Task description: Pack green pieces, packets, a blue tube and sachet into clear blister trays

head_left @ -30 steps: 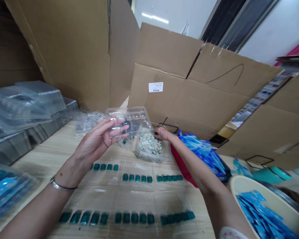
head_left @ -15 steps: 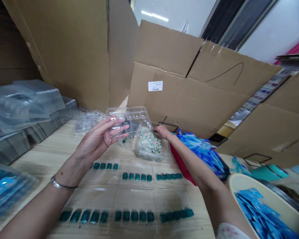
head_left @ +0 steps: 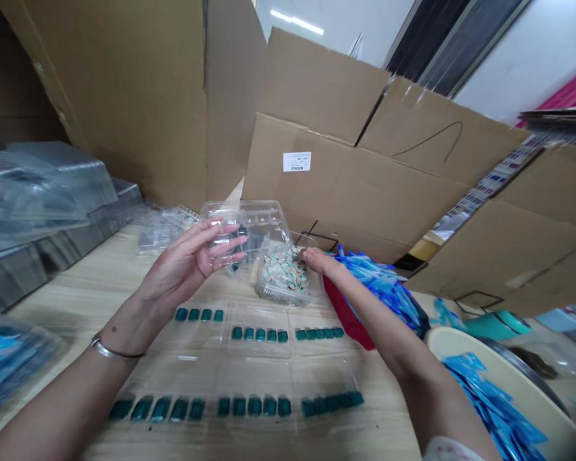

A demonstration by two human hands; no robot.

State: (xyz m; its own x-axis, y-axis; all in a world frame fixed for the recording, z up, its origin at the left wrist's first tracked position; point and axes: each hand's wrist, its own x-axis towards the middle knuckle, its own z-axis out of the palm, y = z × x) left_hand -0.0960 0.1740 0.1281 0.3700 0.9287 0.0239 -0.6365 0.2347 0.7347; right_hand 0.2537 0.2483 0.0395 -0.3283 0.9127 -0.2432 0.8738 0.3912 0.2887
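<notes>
The left hand (head_left: 180, 269) loosely grasps one clear plastic tray (head_left: 249, 221), its fingers curled against the plastic, just behind and left of one clear plastic tub (head_left: 283, 298) heaped with small white, green and orange packets (head_left: 283, 269). The right hand (head_left: 319, 259) rests its fingertips (head_left: 307, 254) at the tub's right edge; whether they pinch anything cannot be told. In front of the tub, six rows of teal pieces (head_left: 260, 334), about five per row, lie under clear plastic on a pale wooden table (head_left: 384, 410). To the tub's right, one cream bowl (head_left: 480, 378) holds blue sachets (head_left: 489, 403).
</notes>
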